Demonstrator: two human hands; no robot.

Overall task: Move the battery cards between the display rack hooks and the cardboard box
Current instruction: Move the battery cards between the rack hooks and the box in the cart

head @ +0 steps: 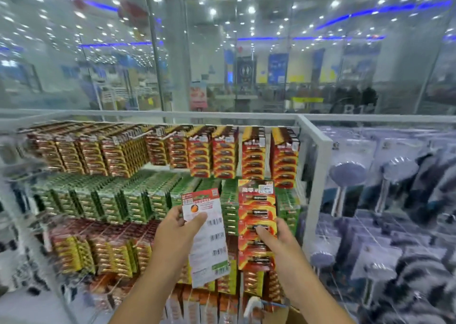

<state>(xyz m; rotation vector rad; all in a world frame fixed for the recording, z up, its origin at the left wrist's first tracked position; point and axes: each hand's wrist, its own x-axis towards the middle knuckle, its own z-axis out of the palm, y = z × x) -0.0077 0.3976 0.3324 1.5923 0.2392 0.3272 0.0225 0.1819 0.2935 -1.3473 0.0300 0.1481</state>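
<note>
Centrally, the left hand point(176, 227) pinches a white-backed battery card point(207, 237) by its upper edge, barcodes facing the camera. Beside it, the right hand point(276, 237) grips a red battery card point(256, 222), face forward. Behind both hangs the display rack point(317, 175), full of carded batteries.

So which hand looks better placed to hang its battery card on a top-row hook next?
Probably the right hand. Its red battery card faces front, held upright just below the red cards on the rack's top row. The left hand holds a card back-side out and tilted, so it needs turning first.
</note>
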